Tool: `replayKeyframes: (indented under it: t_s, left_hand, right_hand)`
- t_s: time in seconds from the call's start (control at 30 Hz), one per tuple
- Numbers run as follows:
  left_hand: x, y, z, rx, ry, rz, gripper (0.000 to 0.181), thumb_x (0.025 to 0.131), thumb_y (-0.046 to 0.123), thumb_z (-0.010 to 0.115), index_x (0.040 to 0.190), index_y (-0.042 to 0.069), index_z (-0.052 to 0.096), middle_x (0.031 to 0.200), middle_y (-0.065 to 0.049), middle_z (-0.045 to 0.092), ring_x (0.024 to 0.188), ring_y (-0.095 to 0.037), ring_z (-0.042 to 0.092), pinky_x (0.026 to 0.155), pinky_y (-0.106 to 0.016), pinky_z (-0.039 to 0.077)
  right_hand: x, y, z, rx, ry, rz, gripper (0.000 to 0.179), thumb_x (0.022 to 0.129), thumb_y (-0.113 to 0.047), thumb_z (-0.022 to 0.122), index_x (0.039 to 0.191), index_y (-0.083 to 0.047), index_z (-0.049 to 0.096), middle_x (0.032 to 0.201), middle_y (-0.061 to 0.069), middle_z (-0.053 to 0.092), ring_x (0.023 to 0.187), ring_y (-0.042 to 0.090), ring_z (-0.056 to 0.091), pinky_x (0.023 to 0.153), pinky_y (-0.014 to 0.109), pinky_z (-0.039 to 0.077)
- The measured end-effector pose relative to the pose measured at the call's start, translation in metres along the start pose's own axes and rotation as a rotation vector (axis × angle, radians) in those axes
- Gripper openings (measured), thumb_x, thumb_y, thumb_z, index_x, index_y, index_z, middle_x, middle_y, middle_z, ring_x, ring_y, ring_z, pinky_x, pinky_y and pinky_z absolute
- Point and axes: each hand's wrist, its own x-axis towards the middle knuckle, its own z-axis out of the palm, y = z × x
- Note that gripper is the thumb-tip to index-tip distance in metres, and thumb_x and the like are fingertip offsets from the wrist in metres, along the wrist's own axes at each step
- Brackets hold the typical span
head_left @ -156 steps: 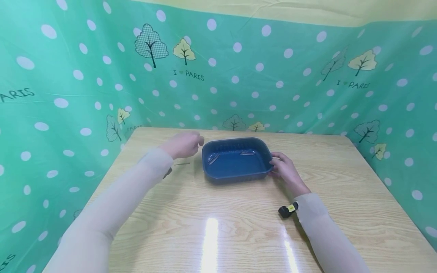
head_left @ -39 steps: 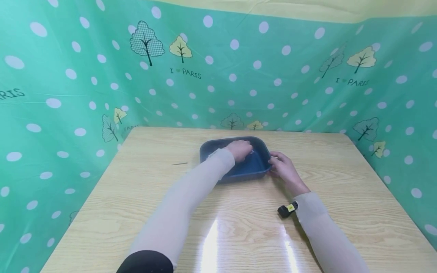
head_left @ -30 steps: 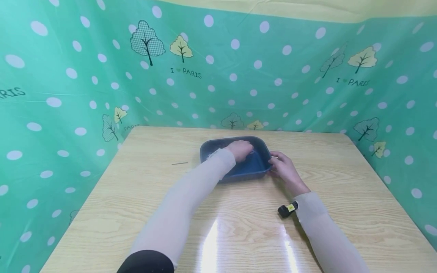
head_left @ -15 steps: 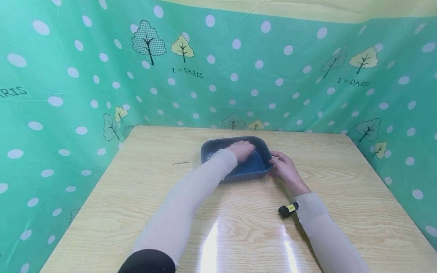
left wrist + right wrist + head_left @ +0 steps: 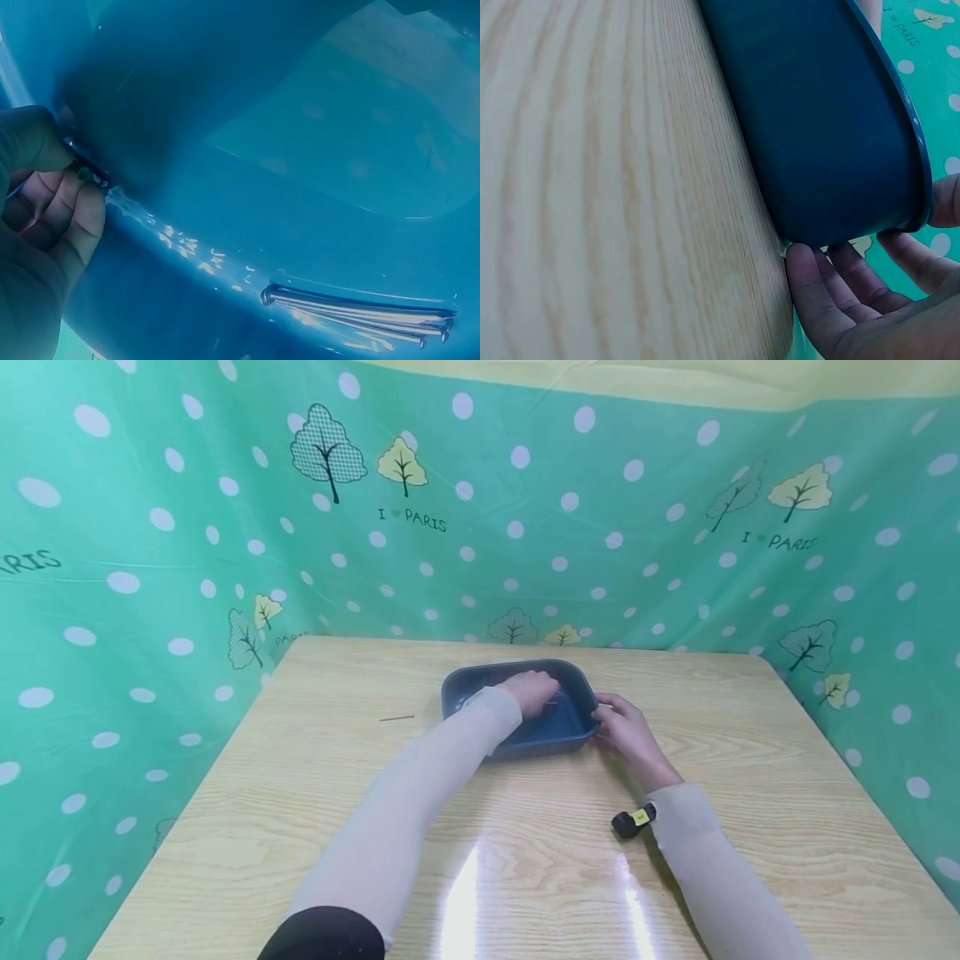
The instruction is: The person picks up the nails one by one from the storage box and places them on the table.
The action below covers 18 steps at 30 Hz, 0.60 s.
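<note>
A dark blue plastic box (image 5: 540,747) stands on the table, and my left hand (image 5: 531,693) reaches down inside it. In the left wrist view, the thumb and fingers of that hand pinch a thin, dark metal nail (image 5: 91,169) close to the box floor; most of it is hidden. A small bunch of nails (image 5: 360,311) lies along the edge of the box floor. My right hand (image 5: 630,737) grips the box's right end, its fingers (image 5: 807,277) against the outer wall and the thumb at the rim.
A single nail (image 5: 397,718) lies on the wooden table (image 5: 300,793), left of the box. Behind the table hangs a green dotted curtain (image 5: 420,577). A small black wrist camera (image 5: 626,823) sits by the right sleeve.
My left hand has gone from above the table, left of the box, into the box. Over the last second it barely moves. The right hand stays on the box end.
</note>
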Motion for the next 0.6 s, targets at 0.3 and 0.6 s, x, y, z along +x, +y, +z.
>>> replayKeyframes:
  t_s: [0.3, 0.6]
  left_hand:
    - [-0.003, 0.001, -0.005, 0.002, 0.003, 0.024, 0.019, 0.086, 0.007, 0.067, 0.101, 0.018, 0.068, 0.090, 0.002, 0.065, 0.074, -0.014, 0.060, 0.071, -0.030, 0.054]
    - [-0.011, 0.003, -0.019, 0.000, 0.000, 0.039, 0.020, 0.087, 0.008, 0.065, 0.105, 0.016, 0.065, 0.090, 0.003, 0.062, 0.077, -0.013, 0.060, 0.072, -0.027, 0.053]
  right_hand:
    - [-0.002, -0.003, 0.001, -0.015, 0.011, 0.005, 0.050, 0.091, -0.016, 0.046, 0.141, -0.007, 0.042, 0.126, 0.019, 0.048, 0.105, 0.028, 0.053, 0.092, 0.040, 0.052]
    - [-0.002, -0.003, 0.001, -0.013, 0.010, 0.003, 0.050, 0.090, -0.016, 0.046, 0.139, -0.006, 0.043, 0.125, 0.019, 0.048, 0.103, 0.027, 0.050, 0.092, 0.040, 0.052]
